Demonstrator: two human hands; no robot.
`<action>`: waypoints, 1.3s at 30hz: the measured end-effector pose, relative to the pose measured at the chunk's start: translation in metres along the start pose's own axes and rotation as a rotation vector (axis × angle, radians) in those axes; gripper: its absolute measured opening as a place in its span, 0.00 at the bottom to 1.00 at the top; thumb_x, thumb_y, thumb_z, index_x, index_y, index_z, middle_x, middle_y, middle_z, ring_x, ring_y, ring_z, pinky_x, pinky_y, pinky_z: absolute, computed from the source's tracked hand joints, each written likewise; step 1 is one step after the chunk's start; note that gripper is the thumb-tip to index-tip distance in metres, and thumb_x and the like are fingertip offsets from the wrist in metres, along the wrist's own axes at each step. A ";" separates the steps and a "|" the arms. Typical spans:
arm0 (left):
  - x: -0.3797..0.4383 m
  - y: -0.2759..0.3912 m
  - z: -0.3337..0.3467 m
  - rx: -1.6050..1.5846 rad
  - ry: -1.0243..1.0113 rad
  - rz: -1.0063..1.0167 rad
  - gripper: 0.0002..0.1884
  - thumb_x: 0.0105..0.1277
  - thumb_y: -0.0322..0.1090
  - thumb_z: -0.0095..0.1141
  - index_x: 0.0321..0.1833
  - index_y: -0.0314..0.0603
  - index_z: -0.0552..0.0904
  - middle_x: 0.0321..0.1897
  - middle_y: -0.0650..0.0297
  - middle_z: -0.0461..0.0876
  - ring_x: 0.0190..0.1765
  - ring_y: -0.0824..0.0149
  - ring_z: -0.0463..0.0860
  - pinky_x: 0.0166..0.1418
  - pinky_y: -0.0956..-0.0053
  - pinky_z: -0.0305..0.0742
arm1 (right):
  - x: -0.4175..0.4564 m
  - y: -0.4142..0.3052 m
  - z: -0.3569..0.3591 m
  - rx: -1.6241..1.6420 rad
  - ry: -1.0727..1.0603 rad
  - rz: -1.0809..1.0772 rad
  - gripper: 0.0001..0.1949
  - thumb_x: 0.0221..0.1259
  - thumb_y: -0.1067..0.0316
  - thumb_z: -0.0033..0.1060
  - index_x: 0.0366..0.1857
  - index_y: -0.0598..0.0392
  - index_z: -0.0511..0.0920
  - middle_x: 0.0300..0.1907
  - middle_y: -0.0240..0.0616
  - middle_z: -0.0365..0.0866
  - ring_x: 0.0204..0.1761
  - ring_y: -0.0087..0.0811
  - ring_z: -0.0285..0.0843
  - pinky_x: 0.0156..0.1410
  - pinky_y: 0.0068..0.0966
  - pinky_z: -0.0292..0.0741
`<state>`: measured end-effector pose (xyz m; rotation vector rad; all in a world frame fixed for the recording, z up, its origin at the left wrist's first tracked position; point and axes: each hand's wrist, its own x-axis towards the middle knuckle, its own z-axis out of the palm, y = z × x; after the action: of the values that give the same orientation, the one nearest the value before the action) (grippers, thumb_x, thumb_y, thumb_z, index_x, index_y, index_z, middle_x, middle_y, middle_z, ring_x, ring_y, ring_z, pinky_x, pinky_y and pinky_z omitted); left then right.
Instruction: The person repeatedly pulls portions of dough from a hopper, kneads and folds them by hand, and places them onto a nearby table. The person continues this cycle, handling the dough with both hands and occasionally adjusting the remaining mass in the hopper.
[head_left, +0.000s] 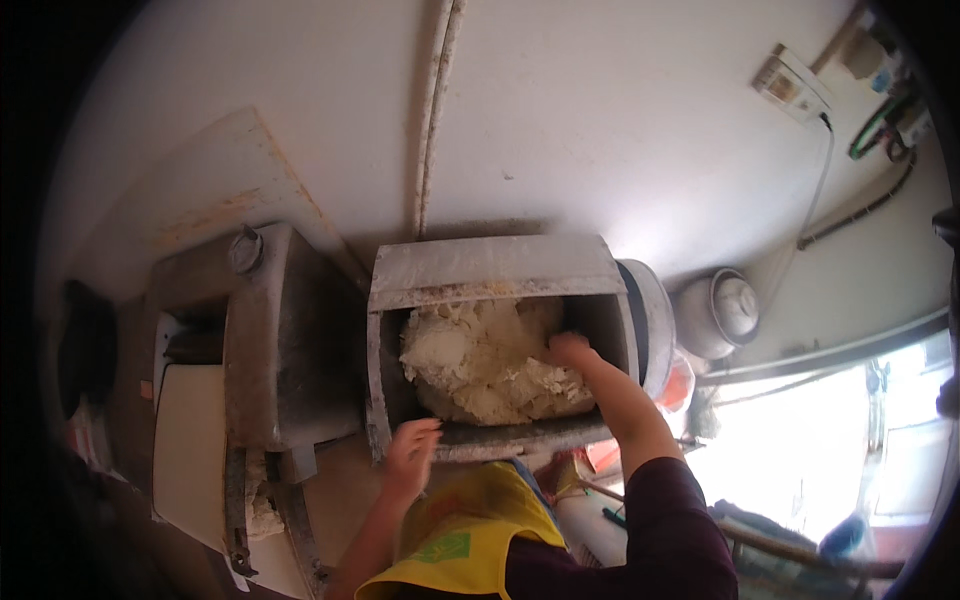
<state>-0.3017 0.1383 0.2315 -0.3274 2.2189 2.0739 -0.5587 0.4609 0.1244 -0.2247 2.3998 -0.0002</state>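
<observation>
A large lumpy mass of pale dough (480, 375) fills much of the open metal trough of a dough mixer (495, 262). My right hand (571, 350) reaches inside, at the right side of the dough; its fingers are partly hidden, so whether they grip any dough is unclear. Near the trough's front left edge is my left hand (412, 450), slightly blurred, its fingers partly bent and apart, with nothing seen in it. Below the trough shows the yellow apron (480, 525) on my body.
Left of the mixer stands a floury metal machine (255, 337) with a pale sloping panel (189, 442). A lidded metal pot (716, 311) sits at the right by the wall. A white box with a cable (793, 84) hangs on the wall, and a bright window (802, 442) lies at right.
</observation>
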 end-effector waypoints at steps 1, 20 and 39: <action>0.028 -0.014 0.022 -0.048 -0.117 -0.060 0.16 0.77 0.37 0.57 0.62 0.37 0.79 0.58 0.54 0.81 0.60 0.59 0.82 0.62 0.65 0.77 | 0.022 0.009 -0.004 0.025 -0.025 -0.085 0.25 0.65 0.44 0.58 0.56 0.53 0.85 0.57 0.49 0.84 0.61 0.49 0.80 0.62 0.44 0.79; 0.060 -0.014 0.092 -0.655 -0.036 -0.911 0.45 0.75 0.67 0.46 0.72 0.22 0.66 0.69 0.39 0.69 0.71 0.46 0.73 0.78 0.56 0.67 | -0.152 -0.007 -0.042 0.494 0.343 0.210 0.31 0.64 0.33 0.44 0.59 0.43 0.82 0.45 0.57 0.87 0.51 0.58 0.84 0.59 0.49 0.77; 0.100 -0.032 0.076 -0.830 -0.367 -0.791 0.35 0.72 0.62 0.54 0.73 0.46 0.71 0.65 0.61 0.77 0.64 0.60 0.79 0.67 0.62 0.76 | -0.225 -0.103 -0.027 0.798 0.714 -0.245 0.25 0.56 0.52 0.76 0.53 0.58 0.82 0.34 0.49 0.85 0.34 0.43 0.86 0.38 0.35 0.81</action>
<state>-0.3988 0.2024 0.1738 -0.6610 0.7329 2.1659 -0.3957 0.3938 0.3005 -0.1448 2.8004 -1.3132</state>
